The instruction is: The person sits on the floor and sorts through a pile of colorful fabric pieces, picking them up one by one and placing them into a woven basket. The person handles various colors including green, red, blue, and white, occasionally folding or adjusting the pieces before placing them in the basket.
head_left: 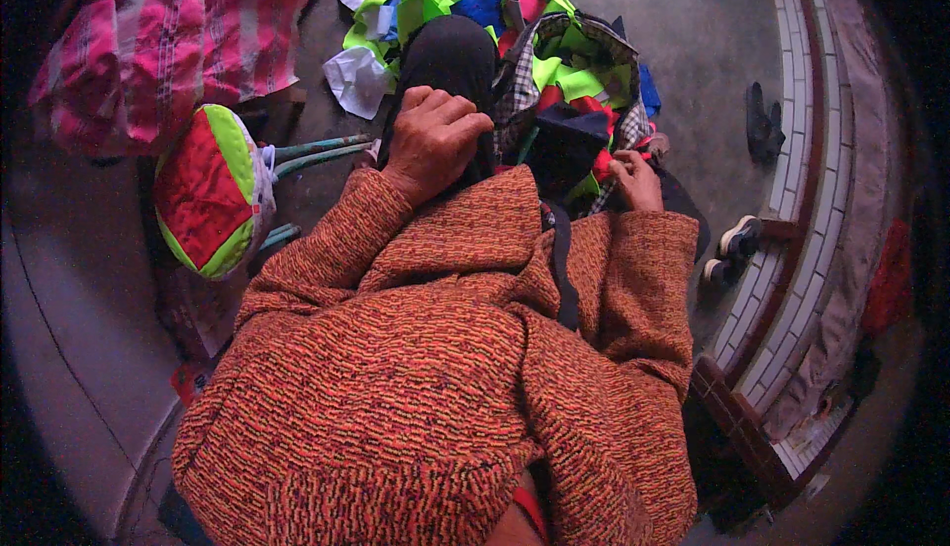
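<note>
My left hand (433, 145) is over my dark-clad knee (450, 56), its fingers curled in; whatever they may hold is hidden. At the right side of a checked cloth bag (618, 46), my right hand (638, 182) pinches a red fabric scrap (603, 163). The bag stands open between my legs, holding neon-green scraps (574, 81), red pieces and a black cloth piece (566, 145). Beyond my knee, a heap of loose fabric scraps (480, 7) in green, blue, white and red lies on the floor.
To the left is a stool with green metal legs (322, 148) and a red-and-green patchwork cushion (205, 190). Behind it hangs or lies a pink striped cloth (188, 42). Along the right runs a white-tiled ledge (787, 190), with dark shoes (737, 239) and a black item (762, 123) beside it.
</note>
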{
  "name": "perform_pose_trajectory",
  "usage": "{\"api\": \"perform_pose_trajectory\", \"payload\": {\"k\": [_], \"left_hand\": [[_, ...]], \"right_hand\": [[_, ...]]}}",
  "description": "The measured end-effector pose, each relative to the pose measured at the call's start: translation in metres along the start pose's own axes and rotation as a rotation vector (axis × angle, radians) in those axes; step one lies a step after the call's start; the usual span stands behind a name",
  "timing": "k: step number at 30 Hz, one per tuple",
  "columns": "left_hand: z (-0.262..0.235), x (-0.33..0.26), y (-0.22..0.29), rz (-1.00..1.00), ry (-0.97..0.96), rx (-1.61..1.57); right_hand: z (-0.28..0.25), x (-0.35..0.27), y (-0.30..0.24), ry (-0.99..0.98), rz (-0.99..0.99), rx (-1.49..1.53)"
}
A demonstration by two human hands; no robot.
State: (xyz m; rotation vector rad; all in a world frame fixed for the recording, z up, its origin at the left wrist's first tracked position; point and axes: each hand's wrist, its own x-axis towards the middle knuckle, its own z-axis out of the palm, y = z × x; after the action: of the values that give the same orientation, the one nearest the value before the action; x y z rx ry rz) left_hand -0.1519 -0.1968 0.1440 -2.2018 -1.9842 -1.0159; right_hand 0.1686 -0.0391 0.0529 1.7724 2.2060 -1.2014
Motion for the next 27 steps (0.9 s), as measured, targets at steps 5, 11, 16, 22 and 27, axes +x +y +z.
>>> {"api": "perform_pose_trajectory", "payload": {"k": [5,11,16,22,27], "left_hand": [[0.001,-0.004,-0.003,-0.034,0.012,-0.024],[-0.002,-0.005,-0.005,-0.075,0.11,-0.129],[-0.008,0.0,-0.008,-0.181,0.196,-0.181],[-0.011,0.0,-0.046,-0.404,0.296,-0.267],[0.011,-0.01,-0.112,-0.814,0.194,-0.325]], "right_hand": [[-0.05,-0.056,-0.051,0.301,-0.167,-0.227],[-0.068,-0.117,-0.017,0.526,-0.098,-0.648],[-0.024,-0.138,0.007,0.624,-0.237,-0.374],[-0.017,-0.132,0.007,0.671,-0.299,-0.325],[-0.02,-0.131,0.008,0.654,-0.281,-0.399]]}}
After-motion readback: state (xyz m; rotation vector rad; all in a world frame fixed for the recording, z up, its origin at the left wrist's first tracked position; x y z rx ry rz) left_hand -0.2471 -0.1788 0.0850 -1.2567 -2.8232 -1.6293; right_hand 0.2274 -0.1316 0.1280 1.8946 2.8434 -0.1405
